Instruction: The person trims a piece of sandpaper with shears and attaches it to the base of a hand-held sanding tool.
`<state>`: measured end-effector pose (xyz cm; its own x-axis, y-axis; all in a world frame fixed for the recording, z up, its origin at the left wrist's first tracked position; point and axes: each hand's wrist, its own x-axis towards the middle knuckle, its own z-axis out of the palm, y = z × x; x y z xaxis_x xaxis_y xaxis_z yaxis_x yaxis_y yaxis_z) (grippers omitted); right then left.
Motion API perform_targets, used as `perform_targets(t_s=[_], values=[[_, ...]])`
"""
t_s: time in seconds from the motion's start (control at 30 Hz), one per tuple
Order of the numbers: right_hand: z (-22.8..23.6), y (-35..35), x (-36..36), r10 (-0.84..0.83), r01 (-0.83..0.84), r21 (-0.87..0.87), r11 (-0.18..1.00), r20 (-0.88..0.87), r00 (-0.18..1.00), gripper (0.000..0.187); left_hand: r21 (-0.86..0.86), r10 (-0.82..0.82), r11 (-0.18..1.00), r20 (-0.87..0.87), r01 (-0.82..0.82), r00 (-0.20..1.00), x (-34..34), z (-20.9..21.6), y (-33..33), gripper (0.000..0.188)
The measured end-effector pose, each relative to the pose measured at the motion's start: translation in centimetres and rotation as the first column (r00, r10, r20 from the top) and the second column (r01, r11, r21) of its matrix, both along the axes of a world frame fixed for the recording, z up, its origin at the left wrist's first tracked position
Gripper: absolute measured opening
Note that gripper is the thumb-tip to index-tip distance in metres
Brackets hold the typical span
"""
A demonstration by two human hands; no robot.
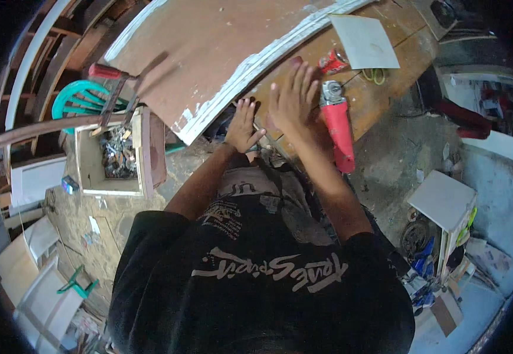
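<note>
My left hand (243,128) is at the near edge of a large brown panel (227,47) with a ragged white border. Its fingers are straight and its thumb stands out to the side; nothing shows in its grip. Over the brown wooden tabletop (380,103), my right hand (293,100) has its fingers spread and appears to hold nothing. Just right of it lies a red angle grinder (339,133) with a grey metal head. Beyond the grinder are a red can (332,61) on its side and a white sheet (365,42).
A yellowish ring-shaped item (374,76) lies beside the sheet. At left, a red-handled clamp (106,72) is by the panel, above a wooden box (82,156) of small metal pieces. Behind it is a green plastic chair (61,97). A white-topped stand (443,200) is at right.
</note>
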<state>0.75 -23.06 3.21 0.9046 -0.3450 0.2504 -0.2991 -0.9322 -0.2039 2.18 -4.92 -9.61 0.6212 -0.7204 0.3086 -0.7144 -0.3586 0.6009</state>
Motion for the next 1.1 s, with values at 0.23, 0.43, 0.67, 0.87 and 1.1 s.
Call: perform_targets(t_s=[0.23,0.43,0.67,0.87,1.1], values=[[5.5,0.6,1.4,-0.054,0.017,0.123,0.992,0.303,0.951,0.079,0.018,0.037,0.999,-0.002,-0.037,0.999,0.1,0.1,0.9,0.090],[-2.2,0.2,0.3,0.132,-0.136,-0.027,0.990,-0.111,0.985,0.077,0.046,0.038,0.998,-0.020,-0.037,0.999,0.4,0.7,0.3,0.088],[2.8,0.9,0.5,0.206,-0.213,0.139,0.967,0.060,0.977,0.078,0.027,0.024,0.999,0.005,-0.024,1.000,-0.3,0.7,0.9,0.088],[1.2,1.8,-2.3,0.114,-0.071,0.146,0.987,-0.307,0.945,0.084,0.069,0.023,0.997,-0.004,-0.022,1.000,-0.4,0.8,0.6,0.089],[-2.0,1.1,-1.7,0.107,-0.102,0.140,0.985,-0.032,0.994,0.086,0.025,-0.008,1.000,0.054,0.007,0.998,0.5,1.1,0.0,0.086]])
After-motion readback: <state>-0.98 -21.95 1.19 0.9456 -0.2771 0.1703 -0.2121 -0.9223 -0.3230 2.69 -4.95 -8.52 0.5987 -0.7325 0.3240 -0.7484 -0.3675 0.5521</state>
